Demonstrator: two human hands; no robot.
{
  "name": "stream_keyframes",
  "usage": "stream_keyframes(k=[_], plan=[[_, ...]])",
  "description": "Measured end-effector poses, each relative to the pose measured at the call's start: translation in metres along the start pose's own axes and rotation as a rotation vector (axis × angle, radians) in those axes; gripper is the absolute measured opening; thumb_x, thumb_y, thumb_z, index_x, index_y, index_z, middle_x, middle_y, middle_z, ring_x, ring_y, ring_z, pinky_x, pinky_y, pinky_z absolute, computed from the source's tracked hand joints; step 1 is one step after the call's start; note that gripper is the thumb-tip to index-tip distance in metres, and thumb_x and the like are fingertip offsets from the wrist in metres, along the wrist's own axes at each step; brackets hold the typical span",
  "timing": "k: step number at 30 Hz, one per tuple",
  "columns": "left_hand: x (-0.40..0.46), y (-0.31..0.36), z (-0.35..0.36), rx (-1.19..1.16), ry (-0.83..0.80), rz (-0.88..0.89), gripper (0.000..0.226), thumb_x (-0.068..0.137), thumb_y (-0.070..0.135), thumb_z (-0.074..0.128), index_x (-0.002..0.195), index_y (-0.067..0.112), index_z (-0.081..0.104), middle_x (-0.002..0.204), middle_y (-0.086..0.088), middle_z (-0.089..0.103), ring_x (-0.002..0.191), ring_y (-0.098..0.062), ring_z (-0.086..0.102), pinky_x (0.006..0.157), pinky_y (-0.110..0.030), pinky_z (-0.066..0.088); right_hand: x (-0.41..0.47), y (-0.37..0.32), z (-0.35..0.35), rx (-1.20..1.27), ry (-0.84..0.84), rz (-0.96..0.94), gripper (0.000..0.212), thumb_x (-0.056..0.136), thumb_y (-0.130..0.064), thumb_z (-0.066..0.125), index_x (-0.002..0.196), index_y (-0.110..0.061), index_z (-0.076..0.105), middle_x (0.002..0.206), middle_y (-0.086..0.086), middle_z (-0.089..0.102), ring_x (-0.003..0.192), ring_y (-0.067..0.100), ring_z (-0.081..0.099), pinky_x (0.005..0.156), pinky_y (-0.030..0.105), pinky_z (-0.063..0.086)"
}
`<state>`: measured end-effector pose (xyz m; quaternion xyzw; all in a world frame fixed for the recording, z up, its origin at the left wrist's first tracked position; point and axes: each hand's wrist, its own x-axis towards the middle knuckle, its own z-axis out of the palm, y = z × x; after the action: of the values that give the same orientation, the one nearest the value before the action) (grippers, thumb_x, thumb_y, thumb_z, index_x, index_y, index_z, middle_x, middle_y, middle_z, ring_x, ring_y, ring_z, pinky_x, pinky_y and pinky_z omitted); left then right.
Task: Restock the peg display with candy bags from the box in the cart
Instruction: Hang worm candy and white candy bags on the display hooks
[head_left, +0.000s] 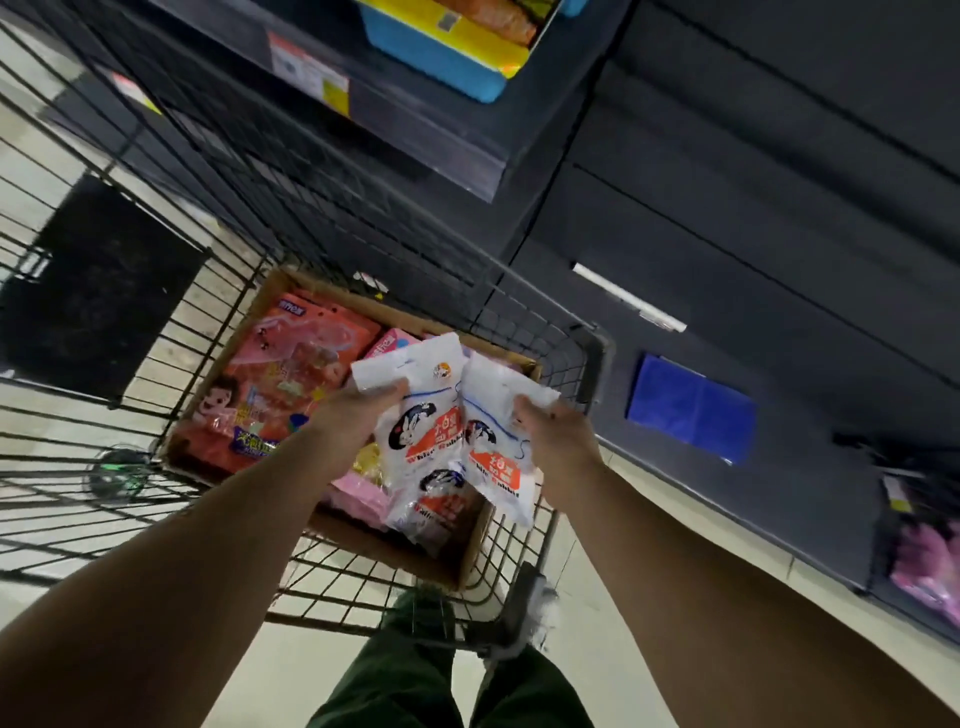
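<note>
Both my hands are raised over the wire cart (582, 358), each holding white candy bags with a rabbit print. My left hand (358, 410) pinches the top of a white bag (415, 415), and a second like bag (441, 499) hangs under it. My right hand (550, 431) grips the top of another white bag (498, 457). Below them sits the open cardboard box (270, 296) in the cart, holding red and pink candy packs (291, 379). The peg display is not in view.
A dark shelf unit (415, 150) with price tags and a blue and yellow box (447, 57) stands right behind the cart. A blue sheet (691, 405) lies by the dark base panel on the right. Pink goods (930, 566) show at far right. My legs stand at the cart's near end.
</note>
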<state>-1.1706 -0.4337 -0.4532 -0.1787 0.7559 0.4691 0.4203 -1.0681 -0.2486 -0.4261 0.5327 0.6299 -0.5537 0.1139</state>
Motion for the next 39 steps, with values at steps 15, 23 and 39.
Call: stream_keyframes(k=[15,23,39], plan=[[-0.188,0.169,0.221,0.084,-0.393,0.603,0.026,0.101,0.029,0.058,0.118,0.014,0.069,0.11,-0.01,0.074,0.098,-0.026,0.072,0.082,-0.034,0.056,-0.122,-0.003,-0.292,0.702,0.234,-0.423,0.015,0.099,-0.025,0.059,0.095,-0.012,0.065,0.087,0.007,0.074,0.075,0.024,0.071,0.063,0.034,0.062],[-0.371,0.111,0.47,0.241,-0.624,0.785,0.018,0.101,0.034,0.057,0.102,0.02,0.068,0.096,0.001,0.074,0.086,-0.016,0.071,0.074,-0.029,0.056,-0.222,0.172,-0.532,0.708,0.653,-0.512,0.021,0.099,-0.022,0.056,0.079,-0.014,0.056,0.07,-0.002,0.063,0.058,0.01,0.061,0.053,0.022,0.05],[-0.585,-0.006,0.827,0.398,-1.141,0.901,0.027,0.1,0.028,0.058,0.119,0.011,0.067,0.111,-0.015,0.073,0.097,-0.033,0.071,0.09,-0.049,0.057,-0.336,0.435,-0.785,0.908,1.238,-0.371,0.015,0.1,-0.028,0.055,0.092,-0.019,0.064,0.085,0.003,0.07,0.078,0.021,0.067,0.075,0.042,0.058]])
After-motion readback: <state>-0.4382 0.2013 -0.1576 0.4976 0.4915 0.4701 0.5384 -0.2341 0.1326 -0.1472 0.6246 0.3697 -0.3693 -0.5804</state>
